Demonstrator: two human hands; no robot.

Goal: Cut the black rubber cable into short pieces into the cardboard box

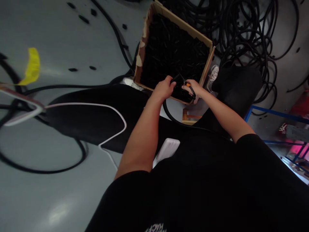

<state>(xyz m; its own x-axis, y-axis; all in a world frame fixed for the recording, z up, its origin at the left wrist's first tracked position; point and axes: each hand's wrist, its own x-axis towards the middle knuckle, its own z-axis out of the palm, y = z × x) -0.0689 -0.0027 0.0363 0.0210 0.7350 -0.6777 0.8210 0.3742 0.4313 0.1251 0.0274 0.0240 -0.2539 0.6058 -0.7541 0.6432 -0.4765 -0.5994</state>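
My left hand (165, 87) is closed around a black rubber tube (167, 111), near the tube's end. From the hand the tube hangs down and runs across my lap. Close by on the right, my right hand (195, 87) grips scissors (192, 92) with black and orange handles. Their dark blades point toward the tube end, but I cannot tell whether they touch it. Both hands are over the near edge of a cardboard box (141, 51). Inside lie many short black tube pieces (173, 45).
Loose coils of black tube (251, 35) lie on the floor at the upper right. More tube (60, 170) loops at the left, near scattered black pieces (83, 19). A white power bank (169, 146) and white cable (96, 104) rest on me. A blue frame (277, 111) stands at right.
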